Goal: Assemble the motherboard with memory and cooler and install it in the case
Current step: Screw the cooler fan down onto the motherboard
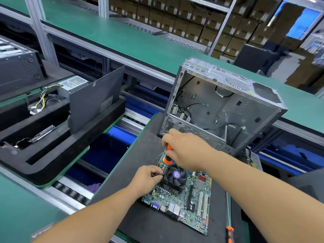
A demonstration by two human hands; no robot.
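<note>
Motherboard (182,204) lies flat on the dark mat (140,225), near the mat's front edge, port side toward the person. Cooler (173,178) sits on it at the board's far-left area, fan up. Case (219,106) stands tilted and open at the mat's far edge, well apart from the board, empty bay facing us.

Right hand (187,151) is clenched round an orange-handled screwdriver (168,156), tip down at the cooler's far-left corner. Left hand (146,179) pinches something small and dark at the cooler's left side (screw or clip, can't tell).

Handling, my read: board is light but thin and flexes; fragile on top. Lift it by bare edges, two hands, opposite sides, never by heatsink fins or slots. With the cooler on, weight biases to that end, so support there. Fins look sharp and bendable. Case is stiff sheet metal, light when empty; grip its frame rails.

Spare screwdriver (229,233) lies at the mat's front-right edge.
</note>
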